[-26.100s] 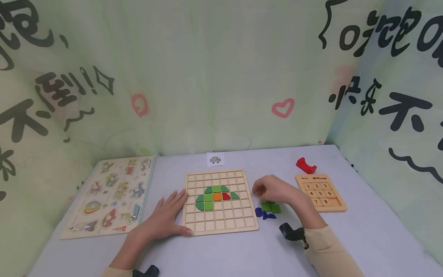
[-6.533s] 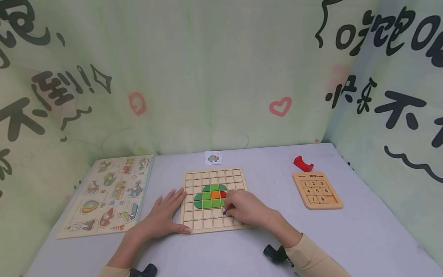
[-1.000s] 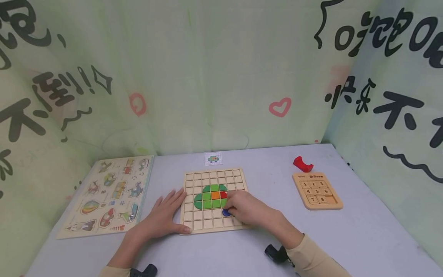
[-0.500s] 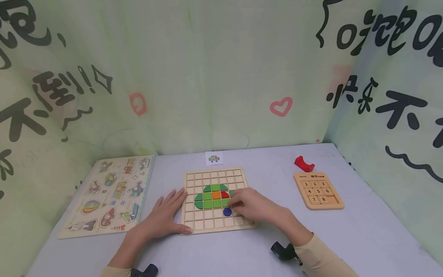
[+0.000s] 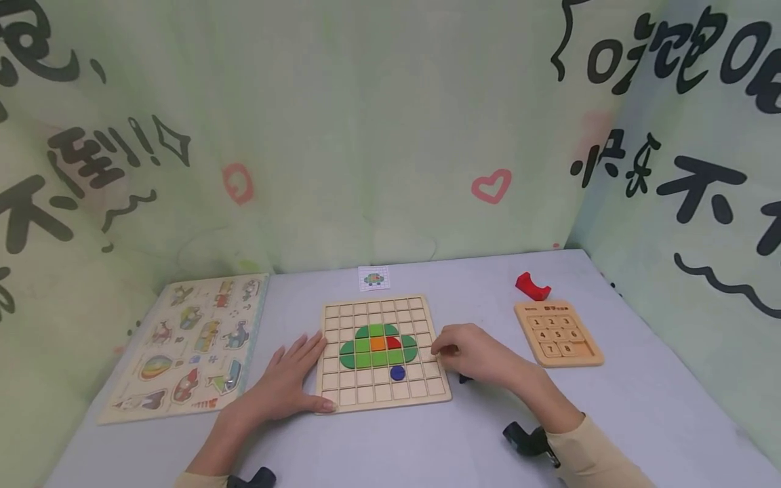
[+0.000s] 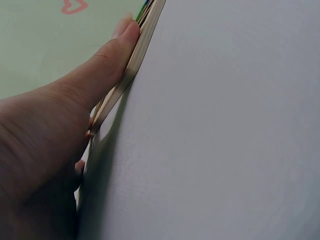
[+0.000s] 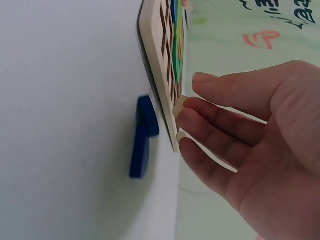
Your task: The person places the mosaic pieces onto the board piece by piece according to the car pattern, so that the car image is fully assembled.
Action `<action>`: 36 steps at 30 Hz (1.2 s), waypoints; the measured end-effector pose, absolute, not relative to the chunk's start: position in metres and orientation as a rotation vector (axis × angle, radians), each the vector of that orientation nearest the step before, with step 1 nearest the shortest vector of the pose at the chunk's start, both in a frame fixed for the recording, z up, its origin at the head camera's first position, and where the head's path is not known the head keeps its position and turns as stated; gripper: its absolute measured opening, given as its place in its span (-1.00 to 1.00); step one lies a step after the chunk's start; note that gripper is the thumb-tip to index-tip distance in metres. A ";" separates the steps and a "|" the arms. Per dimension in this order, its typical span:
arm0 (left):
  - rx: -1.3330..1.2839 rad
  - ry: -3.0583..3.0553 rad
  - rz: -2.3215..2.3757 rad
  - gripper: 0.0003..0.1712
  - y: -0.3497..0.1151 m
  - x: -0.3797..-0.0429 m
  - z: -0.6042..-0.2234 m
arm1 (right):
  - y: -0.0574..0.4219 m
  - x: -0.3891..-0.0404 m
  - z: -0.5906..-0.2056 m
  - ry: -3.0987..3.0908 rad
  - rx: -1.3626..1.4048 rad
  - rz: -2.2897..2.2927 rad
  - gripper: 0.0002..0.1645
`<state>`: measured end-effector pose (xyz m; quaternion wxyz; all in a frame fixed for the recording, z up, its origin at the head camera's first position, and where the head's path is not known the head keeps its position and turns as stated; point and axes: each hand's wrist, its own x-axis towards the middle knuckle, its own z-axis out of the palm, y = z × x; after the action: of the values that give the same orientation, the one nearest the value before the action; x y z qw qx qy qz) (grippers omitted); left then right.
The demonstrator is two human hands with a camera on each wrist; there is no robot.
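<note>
The square wooden grid board (image 5: 383, 396) carries a patch of green pieces (image 5: 363, 360), with an orange square (image 5: 378, 343) and a red piece (image 5: 393, 343) inside it. Below them on the grid sits a blue round piece (image 5: 398, 373). My left hand (image 5: 287, 379) lies flat with spread fingers along the board's left edge, its thumb at the lower left corner. Just off the right edge is my right hand (image 5: 476, 352), fingers loosely bent, nothing between thumb and fingertips. Blue pieces (image 7: 140, 150) lie on the table below it in the right wrist view, mostly hidden by the hand in the head view.
A small picture card (image 5: 374, 278) lies behind the board. On the left is a large animal picture puzzle (image 5: 183, 346). To the right stand a wooden number puzzle (image 5: 558, 334) and a red curved block (image 5: 533, 287). A curtain (image 5: 366, 135) closes off the back.
The green pieces once beside the board are now on it. My right hand has let go of the blue round piece and moved right, off the board. My left hand stays put.
</note>
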<state>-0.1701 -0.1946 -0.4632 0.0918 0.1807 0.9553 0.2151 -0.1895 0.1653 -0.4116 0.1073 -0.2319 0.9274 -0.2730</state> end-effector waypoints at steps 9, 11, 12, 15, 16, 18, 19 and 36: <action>0.536 2.840 0.640 0.47 -0.196 -0.170 -0.463 | 0.183 -0.189 -0.404 2.642 -0.641 -0.661 -0.73; 0.543 2.842 0.638 0.47 -0.196 -0.170 -0.463 | 0.183 -0.189 -0.404 2.627 -0.648 -0.662 -0.72; 0.545 2.841 0.641 0.47 -0.196 -0.171 -0.463 | 0.183 -0.190 -0.404 2.626 -0.658 -0.660 -0.72; 0.545 2.835 0.646 0.46 -0.196 -0.171 -0.463 | 0.182 -0.190 -0.408 2.638 -0.673 -0.649 -0.72; 0.545 2.835 0.647 0.46 -0.196 -0.171 -0.463 | 0.181 -0.191 -0.410 2.645 -0.676 -0.644 -0.72; 0.548 2.834 0.650 0.46 -0.196 -0.171 -0.463 | 0.180 -0.191 -0.413 2.659 -0.670 -0.634 -0.72; 0.549 2.834 0.649 0.46 -0.196 -0.171 -0.463 | 0.178 -0.191 -0.414 2.667 -0.662 -0.629 -0.73; 0.534 2.835 0.661 0.45 -0.195 -0.170 -0.463 | 0.168 -0.189 -0.421 2.729 -0.564 -0.588 -0.76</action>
<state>-0.1703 -0.1952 -0.4633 0.0908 0.1796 0.9540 0.2223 -0.1891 0.1675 -0.4212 0.1462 -0.1960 0.9479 -0.2043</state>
